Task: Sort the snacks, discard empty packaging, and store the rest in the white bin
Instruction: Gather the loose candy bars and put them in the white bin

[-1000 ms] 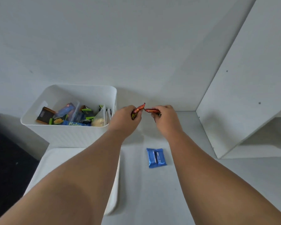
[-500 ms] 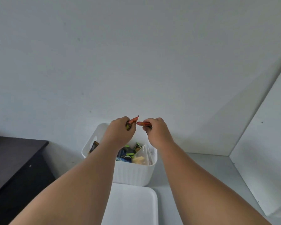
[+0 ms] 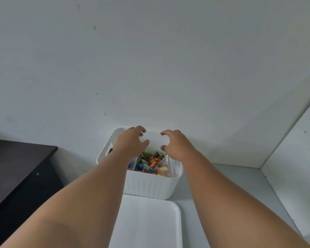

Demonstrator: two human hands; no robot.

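Observation:
The white bin [image 3: 150,187] stands against the back wall, filled with several snack packs. An orange-red wrapped snack [image 3: 152,161] lies on top of the pile, beside a blue pack [image 3: 145,167] and a clear bag [image 3: 167,167]. My left hand [image 3: 132,142] hovers over the bin's left half with fingers spread and nothing in it. Over the right half, my right hand [image 3: 175,143] is likewise open and empty. Both hands are above the bin, apart from the snacks.
A white lid or tray [image 3: 147,222] lies flat in front of the bin. A dark cabinet [image 3: 16,172] stands to the left. A white side panel [image 3: 293,158] closes the space on the right, with grey counter [image 3: 222,185] between it and the bin.
Both hands held the orange-red wrapped snacks over the bin; now they have let go and the fingers are spread. The snack lies in the bin. The view has shifted left and up.

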